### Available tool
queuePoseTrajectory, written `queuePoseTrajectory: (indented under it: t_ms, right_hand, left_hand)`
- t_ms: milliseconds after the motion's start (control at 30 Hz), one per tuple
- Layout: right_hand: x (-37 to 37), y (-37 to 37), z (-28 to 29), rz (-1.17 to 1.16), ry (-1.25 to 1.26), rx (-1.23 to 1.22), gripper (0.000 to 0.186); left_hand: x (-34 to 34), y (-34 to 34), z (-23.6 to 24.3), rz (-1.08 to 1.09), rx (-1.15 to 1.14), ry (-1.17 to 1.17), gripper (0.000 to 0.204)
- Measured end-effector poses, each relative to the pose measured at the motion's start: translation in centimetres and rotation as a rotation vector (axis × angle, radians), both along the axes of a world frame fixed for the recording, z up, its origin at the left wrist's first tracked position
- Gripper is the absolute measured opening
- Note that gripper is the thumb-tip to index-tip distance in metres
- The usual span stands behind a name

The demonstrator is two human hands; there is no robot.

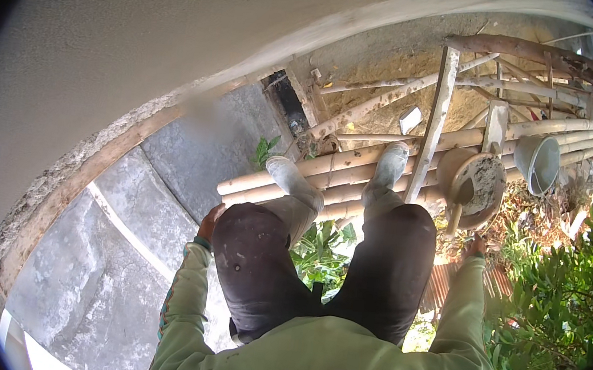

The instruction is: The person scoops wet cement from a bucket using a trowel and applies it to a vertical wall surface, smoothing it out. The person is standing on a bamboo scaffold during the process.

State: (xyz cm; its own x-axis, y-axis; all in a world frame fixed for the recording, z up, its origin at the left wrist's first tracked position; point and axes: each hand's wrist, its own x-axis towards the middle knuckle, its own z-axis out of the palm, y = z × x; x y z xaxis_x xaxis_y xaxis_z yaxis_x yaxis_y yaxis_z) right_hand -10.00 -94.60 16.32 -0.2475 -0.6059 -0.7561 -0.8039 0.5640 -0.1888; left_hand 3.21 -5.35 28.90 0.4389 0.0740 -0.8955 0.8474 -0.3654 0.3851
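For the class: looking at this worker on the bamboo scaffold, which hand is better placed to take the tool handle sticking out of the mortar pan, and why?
Probably the right hand: it sits just below the tool handle beside the mortar pan. The left hand is far across, by the knee near the grey wall.

A mortar pan [473, 187] lies on the bamboo scaffold [343, 165], bucket [539, 161] right.

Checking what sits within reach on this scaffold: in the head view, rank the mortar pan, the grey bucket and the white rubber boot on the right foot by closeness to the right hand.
1. Mortar pan, just above the right hand.
2. White rubber boot, to its left on the bamboo poles.
3. Grey bucket, farther up-right; close to the boot's distance, so uncertain.
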Motion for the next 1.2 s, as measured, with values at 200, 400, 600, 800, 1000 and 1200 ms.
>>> queuePoseTrajectory:
  t_ms: [200,400,600,800,1000,1200]
  right_hand:
    - [-1.6,4.2,0.5,-0.39,-0.259,0.067,0.07]
    - [-0.7,6.6,-1.1,-0.507,-0.381,-0.192,0.061]
    - [6.1,5.5,6.6,-0.499,-0.655,-0.283,0.032]
    - [15.2,9.1,12.6,-0.217,-0.672,-0.057,0.045]
    - [16.2,6.6,11.2,-0.01,-0.578,0.038,0.026]
    - [18.9,8.0,15.9,0.0,-0.55,0.112,0.035]
  left_hand:
    - [3.7,-0.2,7.9,0.273,0.217,0.168,0.068]
    - [2.5,0.6,13.4,0.221,0.359,0.169,0.058]
    - [-1.5,-5.1,16.5,0.254,0.286,0.306,0.059]
    - [-5.4,-12.6,18.2,0.062,0.139,0.169,0.055]
    - [-2.8,-19.8,25.0,0.119,0.259,0.115,0.067]
    - [-4.4,-19.9,24.1,0.075,0.226,0.057,0.075]
